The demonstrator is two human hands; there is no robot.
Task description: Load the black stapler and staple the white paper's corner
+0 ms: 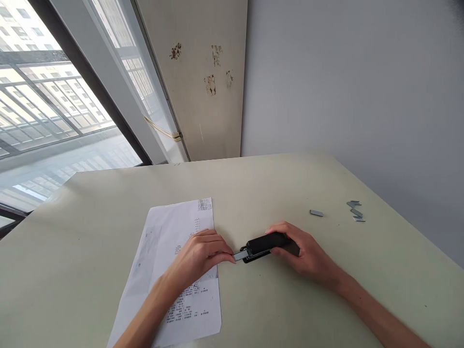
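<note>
A black stapler (266, 243) lies slantwise just above or on the table, its front end pointing left. My right hand (302, 251) is closed round its rear half, thumb on the near side and fingers on the far side. From the stapler's front end sticks a flat grey staple strip (240, 255). My left hand (206, 251) pinches the outer end of this strip between thumb and fingertips; how far the strip reaches inside is hidden. Under my left hand and forearm lies a printed white paper sheet (159, 256), partly covered by them.
A single staple strip (316, 213) rests beyond my right hand. Several more strips (356, 212) lie in a loose group farther right. The pale table (253, 188) meets a grey wall (344, 87) on the right; a window (54, 96) is at the left.
</note>
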